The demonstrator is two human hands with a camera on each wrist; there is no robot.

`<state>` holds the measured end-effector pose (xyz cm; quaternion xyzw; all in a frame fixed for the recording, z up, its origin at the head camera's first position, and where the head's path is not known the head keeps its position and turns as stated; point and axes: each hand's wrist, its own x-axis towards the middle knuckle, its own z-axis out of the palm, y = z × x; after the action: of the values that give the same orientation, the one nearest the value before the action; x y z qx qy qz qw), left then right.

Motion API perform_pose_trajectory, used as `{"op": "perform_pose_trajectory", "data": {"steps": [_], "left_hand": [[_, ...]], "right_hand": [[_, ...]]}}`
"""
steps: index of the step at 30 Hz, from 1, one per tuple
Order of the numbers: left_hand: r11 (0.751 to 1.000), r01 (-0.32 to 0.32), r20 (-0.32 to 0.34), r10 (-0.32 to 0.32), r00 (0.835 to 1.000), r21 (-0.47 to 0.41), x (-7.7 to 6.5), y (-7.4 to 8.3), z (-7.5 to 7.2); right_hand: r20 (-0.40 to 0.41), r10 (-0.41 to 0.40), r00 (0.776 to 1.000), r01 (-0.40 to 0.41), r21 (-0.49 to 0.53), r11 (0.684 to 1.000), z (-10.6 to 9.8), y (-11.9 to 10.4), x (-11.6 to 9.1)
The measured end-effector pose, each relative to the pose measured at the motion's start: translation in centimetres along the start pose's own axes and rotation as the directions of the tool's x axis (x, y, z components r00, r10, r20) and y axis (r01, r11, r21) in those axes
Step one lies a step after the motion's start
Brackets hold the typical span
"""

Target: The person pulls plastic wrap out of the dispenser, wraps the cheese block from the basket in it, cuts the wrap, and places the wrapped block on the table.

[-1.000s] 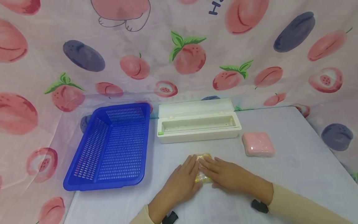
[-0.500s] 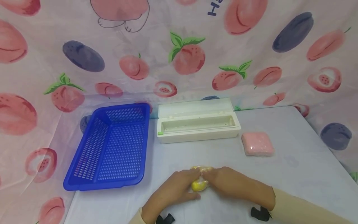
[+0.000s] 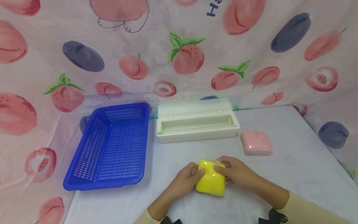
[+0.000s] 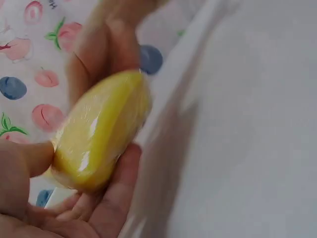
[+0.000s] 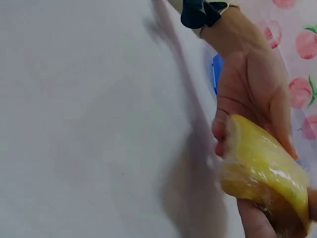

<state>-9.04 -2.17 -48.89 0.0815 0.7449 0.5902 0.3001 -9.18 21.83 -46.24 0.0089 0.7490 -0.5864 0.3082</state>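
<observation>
A yellow block in glossy clear film is held up over the white table by both hands, its smooth yellow face tilted toward the head camera. My left hand grips its left edge, thumb on the front and fingers behind. From the other side my right hand pinches the upper right part the same way. In the left wrist view the film-wrapped block shows thick and rounded, with the left fingers under it. Its wrapped edge appears creased in the right wrist view.
At the left stands a blue perforated basket. A long white box with its lid raised and a small green piece at one end sits at the back. A pink film-wrapped block lies to the right on the table.
Both hands lay flat on the block at first, then drew it closer with its film gathered. Now it is turned to its smooth yellow face and lifted between them.
</observation>
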Motion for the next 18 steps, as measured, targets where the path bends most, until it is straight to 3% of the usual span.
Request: {"op": "perform_pose_trajectory", "data": {"steps": [3, 5, 7, 11, 14, 18], "left_hand": [[0.975, 0.047, -0.012, -0.05, 0.999, -0.216, 0.8, 0.6, 1.0], [0.95, 0.05, -0.041, -0.066, 0.997, -0.309, 1.5, 1.0, 1.8], [0.943, 0.049, -0.11, -0.09, 0.99, -0.329, 2.4, 1.5, 2.7], [0.933, 0.052, -0.216, -0.136, 0.967, -0.356, 4.0, 2.1, 5.4], [0.914, 0.066, -0.217, -0.164, 0.962, -0.4, 4.8, 2.6, 7.8], [0.931, 0.108, -0.184, -0.181, 0.966, -0.349, 5.4, 3.5, 10.5]], "right_hand": [[-0.024, 0.046, 0.999, -0.041, 0.177, 0.983, -0.9, 0.9, -0.8], [-0.032, 0.048, 0.998, -0.04, 0.213, 0.976, -1.8, 1.4, -1.6], [-0.059, 0.052, 0.997, -0.041, 0.161, 0.986, -2.8, 1.6, -2.6], [-0.156, 0.043, 0.987, -0.049, -0.037, 0.998, -4.9, 2.4, -4.4], [-0.231, 0.025, 0.973, -0.055, -0.123, 0.991, -6.1, 3.3, -5.7], [-0.305, 0.047, 0.951, -0.113, -0.202, 0.973, -7.6, 4.3, -7.0]]}}
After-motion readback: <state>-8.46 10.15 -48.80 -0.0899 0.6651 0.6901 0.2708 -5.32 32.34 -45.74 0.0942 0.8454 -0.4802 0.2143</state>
